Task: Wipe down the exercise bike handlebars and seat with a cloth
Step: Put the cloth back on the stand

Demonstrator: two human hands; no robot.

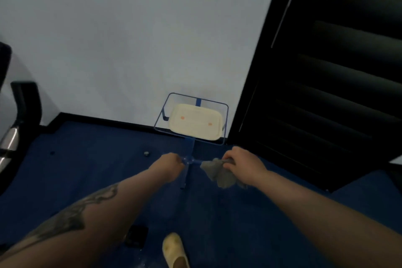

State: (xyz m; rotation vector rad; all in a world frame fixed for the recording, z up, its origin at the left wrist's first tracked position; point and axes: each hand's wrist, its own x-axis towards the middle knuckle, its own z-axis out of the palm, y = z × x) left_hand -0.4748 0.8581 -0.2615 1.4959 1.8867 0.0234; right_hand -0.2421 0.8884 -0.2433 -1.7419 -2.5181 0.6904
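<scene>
Blue carpet and a pale wall fill my view, with a dark chair at far left. My left hand clenches around the left end of the blue handlebar, steadying it. Just right, my right hand grasps the grey cloth bunched over the bar's right end. Beyond sits a cream tray in a blue wire frame. I judge we're mid-handlebar; I can't see the seat, so it likely remains.

Grey cloth — bunched on blue handlebar
</scene>
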